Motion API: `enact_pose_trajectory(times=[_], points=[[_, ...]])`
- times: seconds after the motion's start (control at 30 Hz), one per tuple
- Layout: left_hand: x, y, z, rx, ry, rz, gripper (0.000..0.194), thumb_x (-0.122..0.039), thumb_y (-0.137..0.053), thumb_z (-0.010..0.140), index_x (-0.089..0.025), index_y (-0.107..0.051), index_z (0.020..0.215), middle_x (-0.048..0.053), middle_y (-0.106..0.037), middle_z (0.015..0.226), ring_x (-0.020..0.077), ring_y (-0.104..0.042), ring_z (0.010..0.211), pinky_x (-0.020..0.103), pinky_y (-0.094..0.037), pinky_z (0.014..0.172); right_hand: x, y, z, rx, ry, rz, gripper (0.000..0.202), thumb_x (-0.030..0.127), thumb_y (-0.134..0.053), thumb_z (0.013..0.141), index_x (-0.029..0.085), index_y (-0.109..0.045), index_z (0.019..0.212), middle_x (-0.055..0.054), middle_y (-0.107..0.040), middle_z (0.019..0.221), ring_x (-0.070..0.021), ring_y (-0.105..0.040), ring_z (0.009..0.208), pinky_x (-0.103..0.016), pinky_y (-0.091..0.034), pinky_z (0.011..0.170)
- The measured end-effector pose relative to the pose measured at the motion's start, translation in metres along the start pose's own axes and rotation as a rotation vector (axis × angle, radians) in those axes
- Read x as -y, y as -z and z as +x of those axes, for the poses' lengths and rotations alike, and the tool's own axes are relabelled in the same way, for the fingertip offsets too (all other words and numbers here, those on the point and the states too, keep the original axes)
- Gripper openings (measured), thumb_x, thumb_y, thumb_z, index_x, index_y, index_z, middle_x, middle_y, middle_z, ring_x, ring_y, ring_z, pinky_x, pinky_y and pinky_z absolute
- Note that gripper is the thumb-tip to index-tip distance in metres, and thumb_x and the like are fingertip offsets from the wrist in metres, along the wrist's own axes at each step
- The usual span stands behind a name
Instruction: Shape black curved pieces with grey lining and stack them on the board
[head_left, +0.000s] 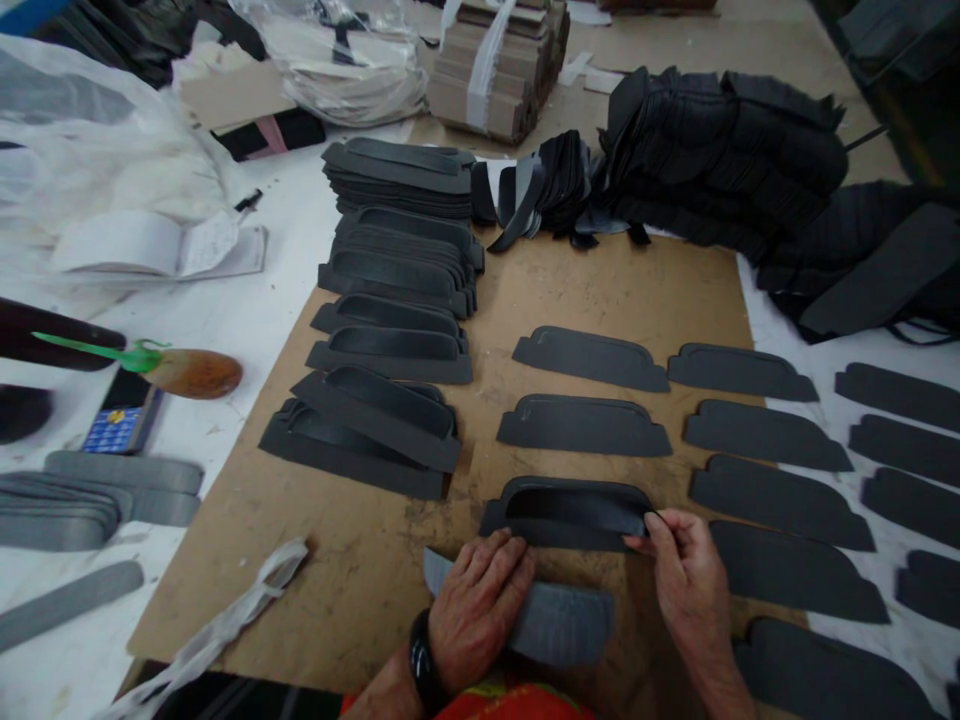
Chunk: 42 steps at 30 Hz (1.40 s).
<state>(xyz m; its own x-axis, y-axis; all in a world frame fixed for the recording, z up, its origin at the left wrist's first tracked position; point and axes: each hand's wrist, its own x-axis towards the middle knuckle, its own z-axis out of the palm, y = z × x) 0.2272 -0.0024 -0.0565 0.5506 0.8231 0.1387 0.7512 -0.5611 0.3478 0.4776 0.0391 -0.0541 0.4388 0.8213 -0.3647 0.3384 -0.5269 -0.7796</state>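
Note:
A dark shaped panel (510, 535) lies before me on the brown board, with a glossy black curved strip (577, 503) on top of it. My right hand (686, 570) pinches the right end of that strip between thumb and fingers. Flat across a loose grey curved piece (566, 625) rests my left hand (484, 600), its fingertips reaching the panel's lower edge. A dark bracelet (426, 660) is on the left wrist. Two similar panels (585, 425) lie just beyond, and several more (784, 500) are laid out in columns to the right.
Stacked dark pieces (397, 270) run along the board's (360, 590) left side. Bundled black pieces (720, 150) and tied brown strips (487, 75) stand at the back. At left are an awl-like tool (195, 372), a calculator (120, 425), an open notebook (127, 245) and grey strips (97, 500).

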Motion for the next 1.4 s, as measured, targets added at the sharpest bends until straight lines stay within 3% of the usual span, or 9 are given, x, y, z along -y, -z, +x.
enact_pose_trajectory(times=[0.17, 0.33, 0.5, 0.93, 1.4], points=[[0.001, 0.001, 0.006, 0.013, -0.005, 0.086, 0.045, -0.013, -0.027, 0.088, -0.016, -0.038, 0.131, 0.007, -0.035, 0.139, 0.0237, -0.028, 0.126, 0.036, -0.028, 0.099, 0.008, -0.001, -0.001, 0.005, 0.000, -0.060, 0.033, 0.052, -0.052, 0.075, 0.020, -0.047, 0.083, -0.001, -0.061, 0.068, -0.0213, -0.064, 0.061, -0.031, -0.046, 0.062], [0.002, -0.003, 0.008, 0.075, -0.005, 0.104, 0.048, -0.012, -0.030, 0.086, -0.015, -0.033, 0.134, 0.007, -0.026, 0.143, 0.0241, -0.023, 0.130, 0.035, -0.025, 0.101, 0.013, -0.002, -0.001, 0.003, -0.018, -0.120, 0.032, 0.051, -0.050, 0.077, 0.020, -0.047, 0.084, -0.001, -0.063, 0.065, -0.0217, -0.065, 0.062, -0.032, -0.046, 0.065], [0.001, -0.005, 0.008, 0.075, 0.024, 0.100, 0.053, -0.005, -0.029, 0.082, -0.013, -0.031, 0.135, 0.010, -0.025, 0.144, 0.0252, -0.021, 0.130, 0.036, -0.025, 0.101, 0.013, -0.002, 0.001, -0.004, -0.026, -0.143, 0.034, 0.053, -0.050, 0.076, 0.020, -0.048, 0.084, -0.002, -0.064, 0.064, -0.0218, -0.064, 0.061, -0.032, -0.045, 0.064], [0.004, -0.007, 0.010, 0.101, 0.023, 0.119, 0.049, -0.012, -0.030, 0.085, -0.014, -0.033, 0.134, 0.008, -0.028, 0.143, 0.0237, -0.021, 0.130, 0.034, -0.026, 0.100, 0.017, -0.004, 0.002, -0.007, -0.027, -0.220, 0.031, 0.051, -0.047, 0.078, 0.020, -0.050, 0.082, 0.000, -0.062, 0.059, -0.0199, -0.063, 0.059, -0.030, -0.043, 0.063], [0.003, -0.011, 0.012, 0.149, 0.089, 0.130, 0.054, -0.007, -0.030, 0.082, -0.015, -0.029, 0.136, 0.009, -0.026, 0.143, 0.0249, -0.023, 0.128, 0.037, -0.033, 0.095, 0.017, -0.004, 0.005, 0.004, 0.002, -0.253, 0.033, 0.053, -0.044, 0.078, 0.020, -0.050, 0.081, -0.002, -0.062, 0.057, -0.0214, -0.062, 0.059, -0.031, -0.042, 0.062]])
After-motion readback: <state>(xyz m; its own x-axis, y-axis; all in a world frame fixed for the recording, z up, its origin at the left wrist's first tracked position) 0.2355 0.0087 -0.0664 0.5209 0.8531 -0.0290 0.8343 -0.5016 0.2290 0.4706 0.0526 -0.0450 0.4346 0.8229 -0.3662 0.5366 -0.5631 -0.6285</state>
